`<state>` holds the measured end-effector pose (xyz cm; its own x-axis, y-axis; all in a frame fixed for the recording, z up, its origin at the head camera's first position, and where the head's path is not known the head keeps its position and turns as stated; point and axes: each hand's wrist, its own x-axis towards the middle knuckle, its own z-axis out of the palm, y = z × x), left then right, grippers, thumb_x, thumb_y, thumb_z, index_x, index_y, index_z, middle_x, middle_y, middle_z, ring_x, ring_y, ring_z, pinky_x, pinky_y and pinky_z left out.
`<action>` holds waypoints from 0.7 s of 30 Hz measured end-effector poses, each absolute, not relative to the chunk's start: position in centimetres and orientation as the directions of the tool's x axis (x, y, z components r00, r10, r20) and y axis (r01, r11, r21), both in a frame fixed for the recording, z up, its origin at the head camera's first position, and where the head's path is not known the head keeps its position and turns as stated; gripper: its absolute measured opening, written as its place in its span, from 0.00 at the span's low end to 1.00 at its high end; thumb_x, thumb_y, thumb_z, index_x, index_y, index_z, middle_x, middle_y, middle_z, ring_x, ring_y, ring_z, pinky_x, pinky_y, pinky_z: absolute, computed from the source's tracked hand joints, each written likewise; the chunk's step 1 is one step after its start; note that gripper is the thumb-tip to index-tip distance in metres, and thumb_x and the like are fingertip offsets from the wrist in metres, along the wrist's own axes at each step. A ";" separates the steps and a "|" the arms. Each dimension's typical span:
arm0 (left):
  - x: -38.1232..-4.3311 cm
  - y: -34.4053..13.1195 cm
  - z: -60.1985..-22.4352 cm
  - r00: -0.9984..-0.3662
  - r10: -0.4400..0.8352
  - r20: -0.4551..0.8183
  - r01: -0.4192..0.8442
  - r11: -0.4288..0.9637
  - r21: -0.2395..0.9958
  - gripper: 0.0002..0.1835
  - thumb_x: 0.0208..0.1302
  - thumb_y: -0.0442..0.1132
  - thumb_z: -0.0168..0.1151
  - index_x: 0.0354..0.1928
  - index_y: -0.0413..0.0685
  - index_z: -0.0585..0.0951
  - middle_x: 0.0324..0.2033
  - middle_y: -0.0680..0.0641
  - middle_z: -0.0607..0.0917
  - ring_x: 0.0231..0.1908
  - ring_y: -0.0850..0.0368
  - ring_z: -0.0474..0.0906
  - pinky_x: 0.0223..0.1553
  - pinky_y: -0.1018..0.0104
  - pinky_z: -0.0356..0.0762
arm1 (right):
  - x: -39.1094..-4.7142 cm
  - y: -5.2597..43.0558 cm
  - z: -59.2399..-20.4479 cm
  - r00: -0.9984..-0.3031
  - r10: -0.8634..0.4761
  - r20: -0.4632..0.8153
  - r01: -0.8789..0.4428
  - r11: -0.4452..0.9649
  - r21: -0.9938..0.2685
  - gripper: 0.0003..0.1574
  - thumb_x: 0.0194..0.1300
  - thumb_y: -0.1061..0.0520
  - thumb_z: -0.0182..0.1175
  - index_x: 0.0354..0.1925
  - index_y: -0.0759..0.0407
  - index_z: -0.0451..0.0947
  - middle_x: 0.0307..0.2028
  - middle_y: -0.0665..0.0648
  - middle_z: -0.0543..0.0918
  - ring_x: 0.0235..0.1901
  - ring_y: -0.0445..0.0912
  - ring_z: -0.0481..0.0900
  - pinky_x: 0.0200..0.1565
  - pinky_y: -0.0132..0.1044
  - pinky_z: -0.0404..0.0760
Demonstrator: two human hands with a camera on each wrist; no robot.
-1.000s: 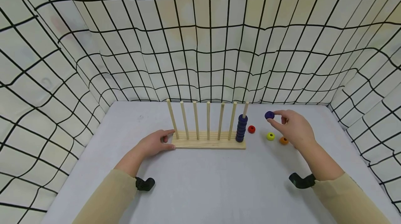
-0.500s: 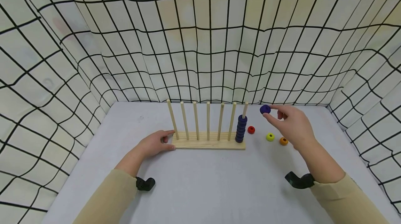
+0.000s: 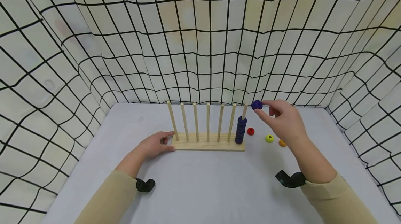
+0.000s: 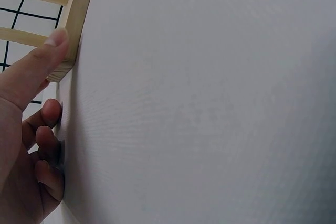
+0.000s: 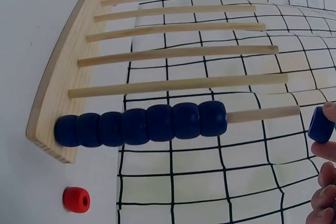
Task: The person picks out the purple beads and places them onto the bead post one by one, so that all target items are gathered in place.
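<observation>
My right hand (image 3: pixel 286 119) pinches a dark blue bead (image 3: pixel 257 105) between thumb and fingertips, just right of the rightmost peg's tip. In the right wrist view the bead (image 5: pixel 321 125) is apart from that peg (image 5: pixel 268 113). Several blue beads (image 3: pixel 240 130) are stacked on this peg, with its upper end bare. The wooden peg rack (image 3: pixel 208 145) stands on the table with its other pegs bare. At its left end my left hand (image 3: pixel 153 144) grips the base between thumb and index finger; in the left wrist view the thumb (image 4: pixel 44 61) lies on the base, other fingers curled below.
Right of the rack lie a red bead (image 3: pixel 250 131), a yellow bead (image 3: pixel 269 138) and an orange bead (image 3: pixel 282 143), partly behind the right wrist. A white backdrop with a black grid (image 3: pixel 200 63) encloses the white table (image 3: pixel 206 189) at the back and sides.
My right hand has carried the blue bead leftward and up, from above the loose beads to beside the rightmost peg's tip. The left hand keeps its place on the rack.
</observation>
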<state>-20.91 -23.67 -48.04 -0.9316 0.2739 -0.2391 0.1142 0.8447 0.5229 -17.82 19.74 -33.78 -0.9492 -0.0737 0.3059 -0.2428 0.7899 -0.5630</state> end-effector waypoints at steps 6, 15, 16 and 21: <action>-21.0 -23.9 -48.4 -0.933 0.273 -0.234 0.118 0.846 0.519 0.41 0.58 0.57 0.71 0.71 0.53 0.70 0.35 0.51 0.72 0.35 0.56 0.66 0.38 0.60 0.63 | -18.0 19.1 -33.9 -0.940 -0.093 0.328 -0.277 0.769 -0.576 0.29 0.68 0.38 0.61 0.56 0.55 0.82 0.30 0.54 0.72 0.32 0.48 0.67 0.31 0.41 0.67; -21.0 -23.8 -48.4 -0.934 0.277 -0.227 0.123 0.843 0.523 0.41 0.58 0.57 0.71 0.71 0.51 0.70 0.35 0.51 0.72 0.34 0.57 0.66 0.36 0.60 0.62 | -18.7 18.7 -34.5 -0.945 -0.089 0.313 -0.273 0.741 -0.614 0.30 0.68 0.38 0.61 0.59 0.53 0.80 0.31 0.54 0.73 0.34 0.48 0.68 0.31 0.41 0.69; -21.0 -23.8 -48.3 -0.933 0.276 -0.229 0.123 0.845 0.521 0.41 0.58 0.57 0.71 0.71 0.51 0.71 0.35 0.51 0.72 0.34 0.57 0.66 0.36 0.60 0.62 | -18.8 18.6 -34.6 -0.946 -0.087 0.314 -0.272 0.741 -0.614 0.30 0.68 0.37 0.61 0.59 0.53 0.80 0.31 0.54 0.73 0.34 0.48 0.68 0.31 0.41 0.69; -20.9 -23.7 -48.2 -0.933 0.271 -0.235 0.116 0.849 0.515 0.41 0.57 0.57 0.72 0.71 0.52 0.71 0.34 0.51 0.72 0.34 0.57 0.66 0.37 0.60 0.62 | -19.1 18.3 -34.8 -0.948 -0.082 0.309 -0.264 0.744 -0.614 0.32 0.68 0.36 0.60 0.59 0.54 0.80 0.30 0.54 0.73 0.33 0.48 0.68 0.30 0.41 0.69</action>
<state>-20.87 -23.67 -48.18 -0.9335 0.2706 -0.2355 0.1162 0.8492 0.5152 -19.10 18.34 -34.81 -0.9476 -0.0818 0.3088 -0.2642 0.7441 -0.6136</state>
